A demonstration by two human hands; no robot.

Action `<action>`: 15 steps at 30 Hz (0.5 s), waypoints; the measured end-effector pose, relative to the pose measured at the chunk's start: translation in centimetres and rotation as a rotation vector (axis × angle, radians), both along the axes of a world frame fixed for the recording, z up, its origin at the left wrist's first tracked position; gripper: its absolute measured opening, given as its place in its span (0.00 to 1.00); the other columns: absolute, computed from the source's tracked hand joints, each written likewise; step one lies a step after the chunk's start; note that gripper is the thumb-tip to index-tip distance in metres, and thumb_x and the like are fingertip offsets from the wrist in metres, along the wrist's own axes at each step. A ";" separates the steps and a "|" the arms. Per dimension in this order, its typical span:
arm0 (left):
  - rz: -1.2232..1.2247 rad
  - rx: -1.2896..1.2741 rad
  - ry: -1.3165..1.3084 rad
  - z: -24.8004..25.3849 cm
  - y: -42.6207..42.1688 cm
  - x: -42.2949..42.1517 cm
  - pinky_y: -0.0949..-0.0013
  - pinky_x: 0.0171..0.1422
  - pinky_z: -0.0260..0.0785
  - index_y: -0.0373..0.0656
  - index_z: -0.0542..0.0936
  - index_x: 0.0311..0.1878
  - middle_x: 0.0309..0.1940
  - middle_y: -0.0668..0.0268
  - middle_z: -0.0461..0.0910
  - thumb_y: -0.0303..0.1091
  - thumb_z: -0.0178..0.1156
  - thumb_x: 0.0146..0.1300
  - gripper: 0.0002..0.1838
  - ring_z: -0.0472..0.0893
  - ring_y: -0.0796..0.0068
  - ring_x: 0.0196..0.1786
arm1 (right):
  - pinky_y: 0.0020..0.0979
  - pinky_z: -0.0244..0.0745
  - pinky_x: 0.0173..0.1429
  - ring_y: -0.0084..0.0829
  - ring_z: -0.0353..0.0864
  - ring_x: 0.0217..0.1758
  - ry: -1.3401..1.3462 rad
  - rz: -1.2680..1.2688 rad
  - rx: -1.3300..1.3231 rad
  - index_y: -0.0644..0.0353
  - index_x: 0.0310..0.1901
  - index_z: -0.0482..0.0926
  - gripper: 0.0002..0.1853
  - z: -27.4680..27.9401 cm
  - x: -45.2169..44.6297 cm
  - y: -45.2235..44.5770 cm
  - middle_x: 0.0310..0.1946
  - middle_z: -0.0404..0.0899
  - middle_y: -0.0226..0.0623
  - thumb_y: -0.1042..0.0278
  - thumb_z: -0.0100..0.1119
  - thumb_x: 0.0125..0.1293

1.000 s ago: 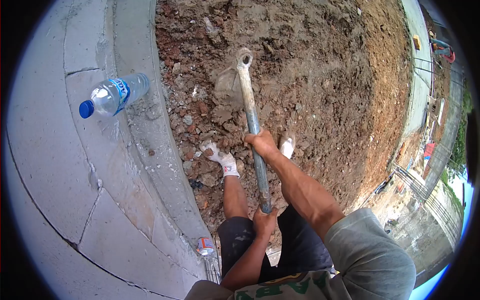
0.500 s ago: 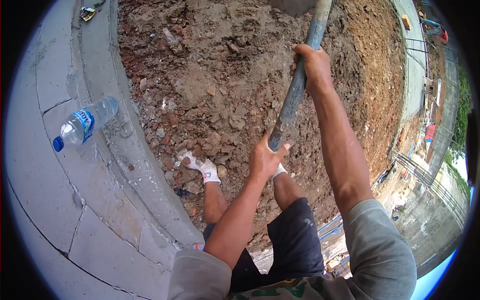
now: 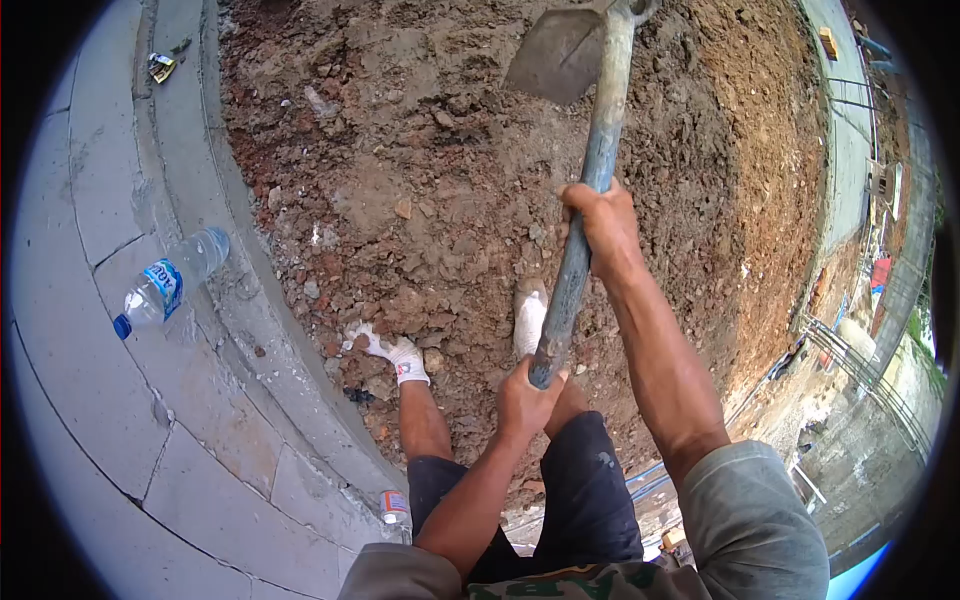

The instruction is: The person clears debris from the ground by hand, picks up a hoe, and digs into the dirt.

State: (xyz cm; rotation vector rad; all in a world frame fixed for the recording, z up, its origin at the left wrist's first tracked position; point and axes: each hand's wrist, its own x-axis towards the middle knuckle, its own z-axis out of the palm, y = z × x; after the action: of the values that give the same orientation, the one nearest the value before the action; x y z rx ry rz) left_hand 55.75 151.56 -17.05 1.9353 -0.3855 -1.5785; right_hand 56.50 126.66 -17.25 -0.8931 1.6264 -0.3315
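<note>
A hoe with a long grey handle (image 3: 588, 190) slants up across the middle, its flat muddy metal blade (image 3: 556, 55) over the soil near the top edge. My right hand (image 3: 602, 222) wraps round the middle of the handle. Around its lower end, near my knees, my left hand (image 3: 528, 397) is closed. Beneath the tool lies rough brown soil (image 3: 400, 160) with clods and stones. My feet stand on it in white socks, the left one (image 3: 408, 360) and the right one (image 3: 530, 322).
A grey block wall (image 3: 100, 330) runs along the left, bearing a plastic water bottle (image 3: 170, 283) and a small wrapper (image 3: 160, 67). Near its lower end stands a small container (image 3: 393, 507). Another concrete edge (image 3: 842, 130) and thin metal bars (image 3: 870, 375) are at the right.
Since half a second ago, the hoe and both hands have come down in view, and more of the blade shows. A second ago the tool was further left, with my hands lower.
</note>
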 end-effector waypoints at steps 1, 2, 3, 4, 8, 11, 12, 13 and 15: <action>0.066 -0.076 0.038 -1.9 -2.9 1.0 0.55 0.41 0.74 0.41 0.81 0.42 0.30 0.52 0.84 0.46 0.69 0.54 0.19 0.84 0.51 0.36 | 0.28 0.71 0.19 0.24 0.73 0.16 -0.033 0.025 -0.072 0.64 0.33 0.67 0.09 -0.5 1.1 -3.2 0.20 0.74 0.36 0.73 0.58 0.56; 0.059 -0.133 -0.017 -3.6 -5.9 2.5 0.56 0.40 0.74 0.40 0.80 0.41 0.30 0.52 0.84 0.45 0.69 0.53 0.19 0.84 0.51 0.34 | 0.28 0.72 0.20 0.25 0.74 0.16 -0.062 0.039 -0.120 0.65 0.34 0.68 0.09 -1.4 2.3 -6.0 0.20 0.74 0.36 0.73 0.58 0.57; 0.020 -0.127 -0.060 -5.3 -9.1 4.6 0.56 0.40 0.74 0.39 0.80 0.41 0.30 0.53 0.84 0.44 0.69 0.53 0.19 0.84 0.52 0.34 | 0.28 0.73 0.20 0.26 0.75 0.16 -0.091 0.053 -0.167 0.66 0.34 0.69 0.09 -2.2 3.6 -8.8 0.21 0.75 0.36 0.72 0.59 0.58; -0.022 -0.106 -0.095 -6.1 -10.6 6.1 0.57 0.40 0.75 0.39 0.80 0.41 0.29 0.54 0.84 0.44 0.69 0.53 0.19 0.84 0.53 0.33 | 0.29 0.74 0.21 0.26 0.75 0.17 -0.115 0.055 -0.203 0.68 0.35 0.70 0.08 -3.7 4.8 -10.6 0.21 0.75 0.36 0.72 0.58 0.60; 0.076 0.028 -0.051 -4.6 -8.2 8.0 0.61 0.34 0.71 0.35 0.78 0.34 0.21 0.61 0.80 0.41 0.70 0.52 0.18 0.77 0.69 0.24 | 0.32 0.77 0.22 0.29 0.76 0.17 -0.038 0.044 0.066 0.73 0.39 0.74 0.10 -9.5 6.7 -7.9 0.20 0.75 0.38 0.72 0.56 0.61; 0.060 0.218 -0.021 -1.1 1.5 3.0 0.61 0.37 0.71 0.34 0.80 0.36 0.22 0.61 0.80 0.43 0.71 0.51 0.20 0.79 0.70 0.27 | 0.30 0.74 0.16 0.25 0.72 0.14 0.038 0.074 0.286 0.67 0.36 0.70 0.07 -8.1 4.4 2.0 0.19 0.72 0.34 0.74 0.57 0.60; 0.029 0.260 -0.046 0.8 4.4 1.8 0.61 0.36 0.71 0.36 0.80 0.36 0.21 0.62 0.80 0.41 0.71 0.51 0.18 0.78 0.70 0.25 | 0.29 0.72 0.16 0.25 0.71 0.13 0.107 0.114 0.302 0.66 0.36 0.70 0.07 -7.0 3.3 5.2 0.19 0.72 0.34 0.75 0.57 0.60; 0.043 0.352 0.083 2.1 7.7 0.1 0.59 0.40 0.72 0.37 0.80 0.39 0.26 0.57 0.81 0.43 0.71 0.52 0.19 0.81 0.61 0.31 | 0.28 0.70 0.16 0.25 0.71 0.14 0.114 0.125 0.316 0.66 0.36 0.70 0.08 -5.6 2.3 8.5 0.19 0.71 0.34 0.74 0.58 0.58; -0.002 0.503 0.201 4.8 13.2 -2.7 0.56 0.44 0.73 0.40 0.81 0.42 0.31 0.55 0.83 0.45 0.70 0.52 0.20 0.84 0.54 0.37 | 0.30 0.70 0.18 0.26 0.73 0.16 0.184 0.132 0.353 0.65 0.38 0.72 0.09 -3.1 0.0 14.9 0.20 0.72 0.33 0.73 0.59 0.56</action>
State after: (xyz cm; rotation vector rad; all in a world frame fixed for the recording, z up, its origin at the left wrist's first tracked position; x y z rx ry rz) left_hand 53.05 164.80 -12.29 2.0966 0.1074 -1.9902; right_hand 56.52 141.61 -20.32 -0.7710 1.7155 0.1321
